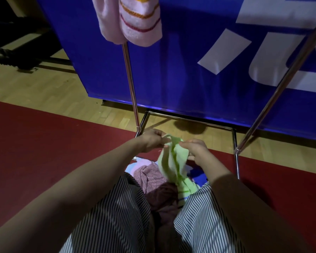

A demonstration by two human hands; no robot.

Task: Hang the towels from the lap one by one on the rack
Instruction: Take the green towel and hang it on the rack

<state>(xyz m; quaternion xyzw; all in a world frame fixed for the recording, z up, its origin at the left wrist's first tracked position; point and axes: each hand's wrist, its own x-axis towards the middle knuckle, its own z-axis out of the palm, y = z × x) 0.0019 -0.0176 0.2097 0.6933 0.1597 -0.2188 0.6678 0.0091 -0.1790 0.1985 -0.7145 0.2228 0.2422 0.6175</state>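
A light green towel point(173, 161) hangs between my two hands above my lap. My left hand point(150, 140) pinches its top edge on the left, and my right hand point(195, 149) grips it on the right. Under it, a pile of towels lies on my lap: a dusty pink one point(153, 178), a dark maroon one point(166, 198) and a blue-and-pink one point(135, 165). The chrome rack point(130, 79) stands right in front of me. Two pink towels point(128, 19), one with orange and red stripes, hang from its top at the upper left.
A blue banner with white lettering point(190, 61) stands just behind the rack. The rack's right pole point(281, 81) slants up to the right, and its base bar point(190, 120) runs along the wooden floor. Red matting point(44, 143) covers the floor around my striped trousers point(117, 216).
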